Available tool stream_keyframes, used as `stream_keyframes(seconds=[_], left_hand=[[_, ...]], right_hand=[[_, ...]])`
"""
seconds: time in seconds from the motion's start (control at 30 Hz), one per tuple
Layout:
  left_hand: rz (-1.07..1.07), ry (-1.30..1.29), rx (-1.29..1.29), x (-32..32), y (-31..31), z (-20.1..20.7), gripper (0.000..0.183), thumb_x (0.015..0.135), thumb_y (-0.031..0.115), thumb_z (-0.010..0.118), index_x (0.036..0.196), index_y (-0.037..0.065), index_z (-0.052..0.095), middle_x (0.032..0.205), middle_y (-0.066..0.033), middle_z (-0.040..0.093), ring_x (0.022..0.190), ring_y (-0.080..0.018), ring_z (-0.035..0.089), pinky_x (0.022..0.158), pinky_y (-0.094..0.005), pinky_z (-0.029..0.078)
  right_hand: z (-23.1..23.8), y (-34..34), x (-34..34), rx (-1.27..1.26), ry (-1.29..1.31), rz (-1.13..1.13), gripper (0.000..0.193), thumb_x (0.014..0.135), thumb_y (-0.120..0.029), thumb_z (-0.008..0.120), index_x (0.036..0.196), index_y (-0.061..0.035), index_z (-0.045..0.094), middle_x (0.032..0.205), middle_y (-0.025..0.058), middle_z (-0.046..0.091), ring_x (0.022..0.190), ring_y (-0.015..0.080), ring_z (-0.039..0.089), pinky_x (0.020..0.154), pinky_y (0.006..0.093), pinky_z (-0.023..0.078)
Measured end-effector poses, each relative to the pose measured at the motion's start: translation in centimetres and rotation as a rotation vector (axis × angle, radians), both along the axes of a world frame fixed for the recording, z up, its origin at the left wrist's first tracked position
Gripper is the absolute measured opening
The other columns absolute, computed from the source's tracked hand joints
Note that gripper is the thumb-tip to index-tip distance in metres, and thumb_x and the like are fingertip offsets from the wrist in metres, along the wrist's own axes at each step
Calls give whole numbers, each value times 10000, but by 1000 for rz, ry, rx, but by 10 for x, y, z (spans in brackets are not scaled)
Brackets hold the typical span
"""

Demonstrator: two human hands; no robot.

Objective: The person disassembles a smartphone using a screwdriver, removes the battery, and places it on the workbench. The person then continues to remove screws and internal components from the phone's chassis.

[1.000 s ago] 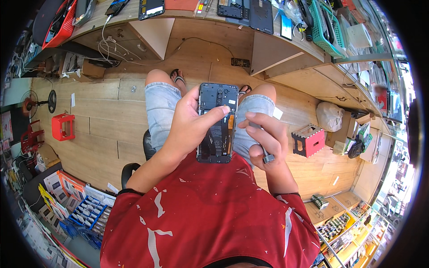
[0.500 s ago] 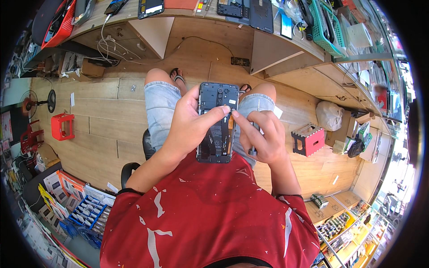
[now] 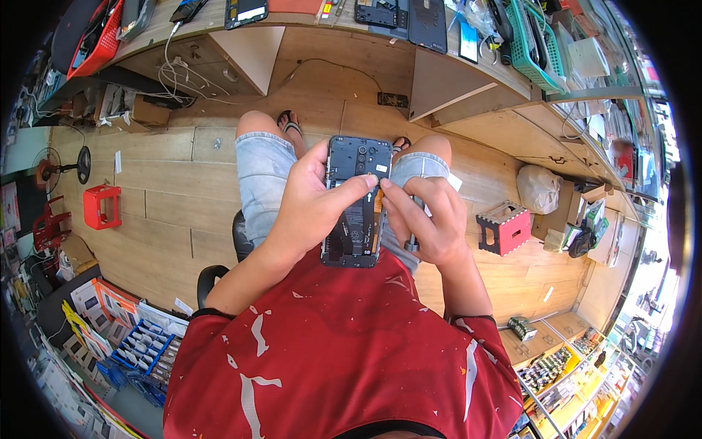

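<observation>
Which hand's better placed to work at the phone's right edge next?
Probably the right hand: it holds a tool, its fingers at the phone; the left hand is occupied gripping the phone.

The left hand (image 3: pixel 311 186) grips an opened phone (image 3: pixel 357 219); at the phone's right, the right hand (image 3: pixel 433 219) holds a slim tool (image 3: pixel 412 246). 1 red stool (image 3: pixel 93 211) stands well left of the phone.

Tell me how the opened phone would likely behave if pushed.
The opened phone is probably stiff, being a flat, framed slab. Its exposed inner parts look fragile if pressed. Being flat and rectangular, it seems unlikely to roll.
</observation>
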State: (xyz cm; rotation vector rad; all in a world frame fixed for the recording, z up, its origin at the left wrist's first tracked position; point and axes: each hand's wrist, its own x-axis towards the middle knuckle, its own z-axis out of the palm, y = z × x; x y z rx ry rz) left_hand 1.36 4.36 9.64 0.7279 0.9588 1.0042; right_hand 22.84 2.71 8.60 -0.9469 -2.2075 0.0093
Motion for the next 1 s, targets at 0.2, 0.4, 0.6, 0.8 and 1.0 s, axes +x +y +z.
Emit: stream_keyframes(seconds=[0.2, 0.4, 0.6, 0.8, 1.0], left_hand=[[-3, -3, 7, -1, 0, -1, 275, 946, 12, 748, 1205, -6, 660, 1078, -60, 757, 936, -90, 711, 833, -278, 591], [3, 8, 12, 0, 0, -3, 279, 939, 14, 756, 1201, -5, 664, 1078, -58, 758, 936, -85, 706, 834, -274, 586], [2, 5, 8, -1, 0, -3, 276, 936, 18, 759, 1196, -2, 667, 1075, -56, 757, 943, -86, 706, 838, -277, 586], [-5, 4, 3, -1, 0, -3, 282, 950, 5, 741, 1219, 7, 658, 1072, -53, 753, 945, -96, 710, 848, -275, 585], [10, -10, -29, -1, -1, -1, 282, 943, 1, 744, 1212, 5, 661, 1075, -48, 750, 939, -95, 706, 842, -273, 584]], right_hand=[[0, 3, -2, 22, 30, -4, 453, 741, -51, 871, 1187, -25, 793, 1021, 73, 616, 745, 218, 606, 638, 348, 511], [0, 3, -3, -2, 85, -21, 444, 735, -13, 867, 1172, -18, 794, 986, 75, 610, 739, 222, 606, 625, 349, 511], [0, 2, -1, -1, 88, -8, 459, 726, -14, 863, 1180, -28, 797, 989, 70, 613, 742, 220, 607, 629, 348, 512], [4, 1, 0, -58, 23, 32, 503, 710, -52, 841, 1211, -33, 795, 998, 60, 618, 762, 214, 614, 642, 343, 520], [7, 1, 1, -54, -23, 58, 536, 695, -78, 836, 1226, -23, 786, 1009, 54, 625, 765, 211, 615, 642, 340, 519]])
